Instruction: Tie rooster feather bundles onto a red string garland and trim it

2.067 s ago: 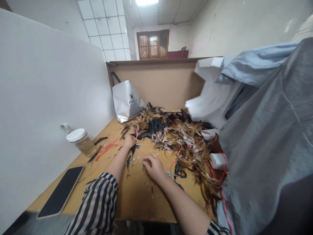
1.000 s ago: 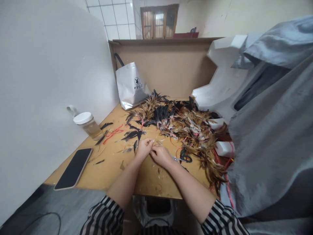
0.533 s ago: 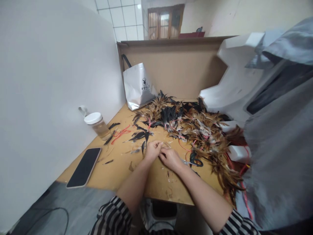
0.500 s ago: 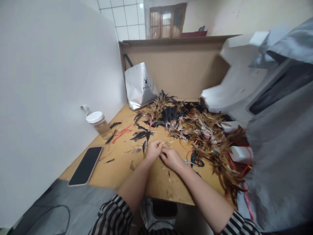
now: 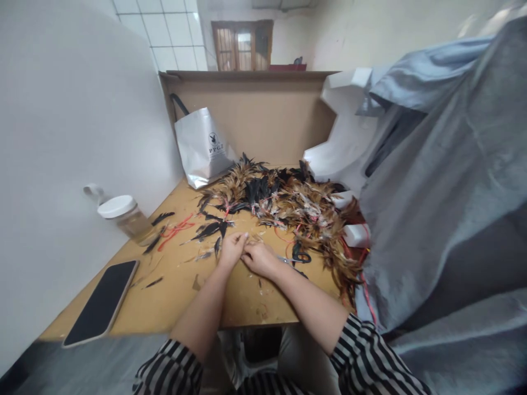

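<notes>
Over the middle of the wooden table (image 5: pixel 242 304), my left hand (image 5: pixel 233 249) and my right hand (image 5: pixel 261 258) meet, fingertips pinched together. Whatever they hold is too small and too hidden to make out; a faint tan wisp shows just beyond the right fingers. Right of my right hand lie scissors (image 5: pixel 303 257) with dark handles. Behind the hands spreads a heap of brown feathers (image 5: pixel 304 206), some tied in bunches with pinkish-red string. A dark feather bunch (image 5: pixel 260 190) sits within it. Loose black feathers (image 5: pixel 209 230) lie just beyond my left hand.
On the left are a phone (image 5: pixel 102 302), a lidded jar (image 5: pixel 134 222) of amber liquid and red string pieces (image 5: pixel 175 231). A silver bag (image 5: pixel 203 148) leans at the back by a cardboard panel (image 5: pixel 272 115). Grey cloth (image 5: pixel 436 219) hangs on the right, near white foam blocks (image 5: pixel 356 235).
My view has swung to the right, so everything sits further left in the picture. Both hands stay pinched together over the same part of the table.
</notes>
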